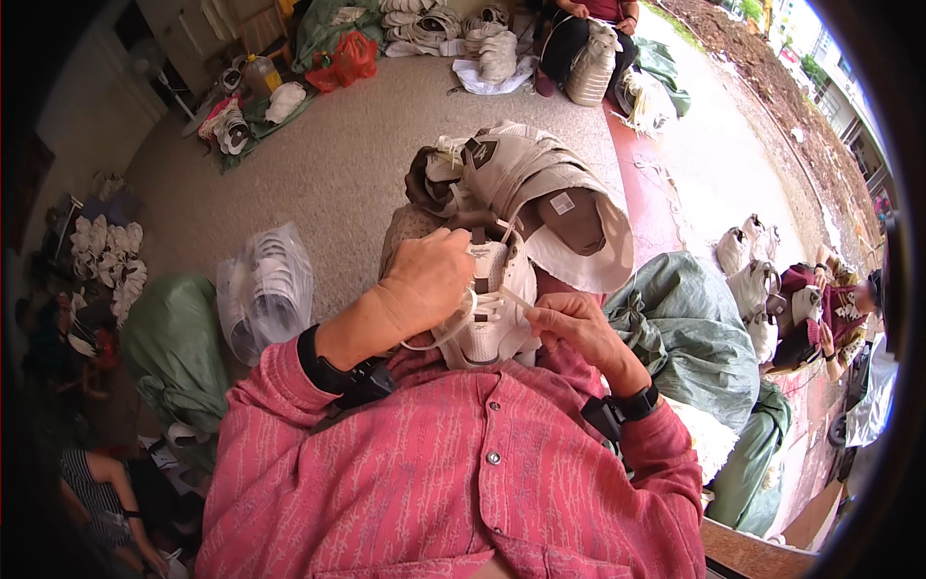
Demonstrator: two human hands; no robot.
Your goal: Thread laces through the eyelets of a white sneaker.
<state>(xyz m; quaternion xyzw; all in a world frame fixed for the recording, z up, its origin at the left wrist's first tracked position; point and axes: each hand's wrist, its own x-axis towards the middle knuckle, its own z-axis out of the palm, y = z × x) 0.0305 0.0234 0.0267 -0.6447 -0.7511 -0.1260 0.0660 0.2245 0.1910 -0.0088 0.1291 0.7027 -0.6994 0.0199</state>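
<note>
A cream sneaker upper (489,338) rests toe toward me in front of my body, with a pale flat shoelace (446,336) threaded partly through its eyelets. My left hand (429,278) is closed, its curled fingers pressed against the upper's left side by the eyelets; what lies between the fingertips is hidden. On the other side, my right hand (585,334) pinches a stretch of the shoelace that runs tight from the eyelets. Just beyond both hands lies a bundle of nested beige shoe uppers (540,179), its open end showing a dark lining with a small white label.
Green sacks stand at my left (176,338) and right (690,333). A clear plastic bag (265,289) of pale shoe parts sits on the left floor. Other people work with uppers at the far top and right (818,307). A red bag (344,63) lies at the back.
</note>
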